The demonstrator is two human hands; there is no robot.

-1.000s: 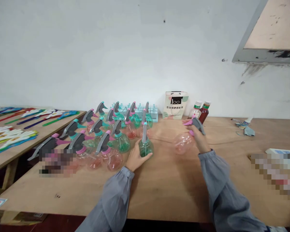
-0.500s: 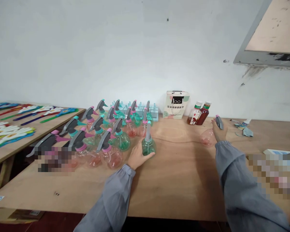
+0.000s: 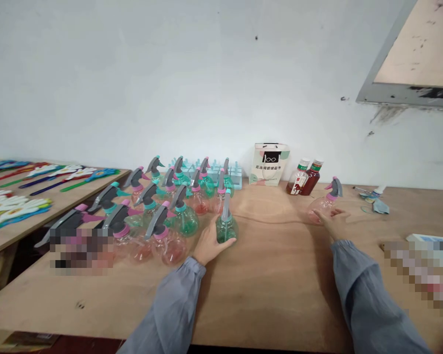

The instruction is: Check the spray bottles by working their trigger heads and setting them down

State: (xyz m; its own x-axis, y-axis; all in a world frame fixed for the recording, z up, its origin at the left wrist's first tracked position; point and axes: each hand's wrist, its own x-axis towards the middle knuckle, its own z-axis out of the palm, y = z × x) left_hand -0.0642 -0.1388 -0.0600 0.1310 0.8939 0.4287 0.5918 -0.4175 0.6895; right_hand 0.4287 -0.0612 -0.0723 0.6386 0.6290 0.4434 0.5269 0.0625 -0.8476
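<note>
My left hand (image 3: 209, 242) is closed around the lower body of a clear green spray bottle (image 3: 227, 227) with a grey trigger head and teal nozzle, which stands upright on the table. On the right, my right hand (image 3: 334, 225) is at the body of a pink spray bottle (image 3: 317, 204) with a grey and pink trigger head. Its fingers are spread apart, one lying across the front of the bottle. More pink and green spray bottles (image 3: 186, 220) stand in rows left of my left hand.
Behind the rows sits a light blue rack (image 3: 237, 178). A printed paper bag (image 3: 268, 167) and two sauce bottles (image 3: 313, 178) stand near the wall. Small items and a cloth (image 3: 380, 206) lie at the right. Colourful hand-shaped clappers (image 3: 92, 173) cover the left table.
My right hand has come down from the pink spray bottle's trigger head to its body, and its fingers have spread. My left hand stays on the green spray bottle. The view has shifted slightly.
</note>
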